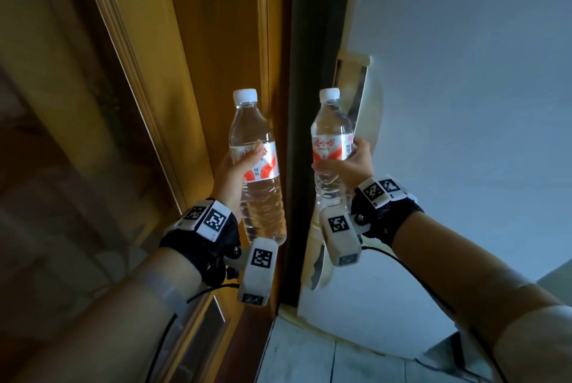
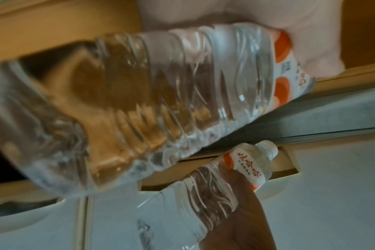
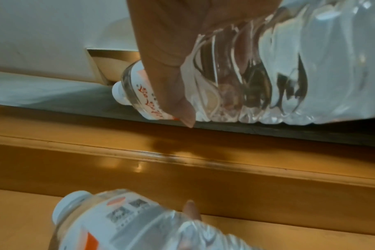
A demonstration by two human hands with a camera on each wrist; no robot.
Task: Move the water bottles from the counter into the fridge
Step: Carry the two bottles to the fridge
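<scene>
A home kitchen, by the look — white fridge door with a recessed handle, tight beside a varnished wooden door frame.

Two bottles stand upright side by side, apart — the left bottle in the left hand, before the wooden door frame; the right bottle in the right hand, before the fridge door beside its handle recess.

Clear ribbed plastic bottles with glossy labels are noted; wood panelling is varnished, fridge door smooth.
</scene>
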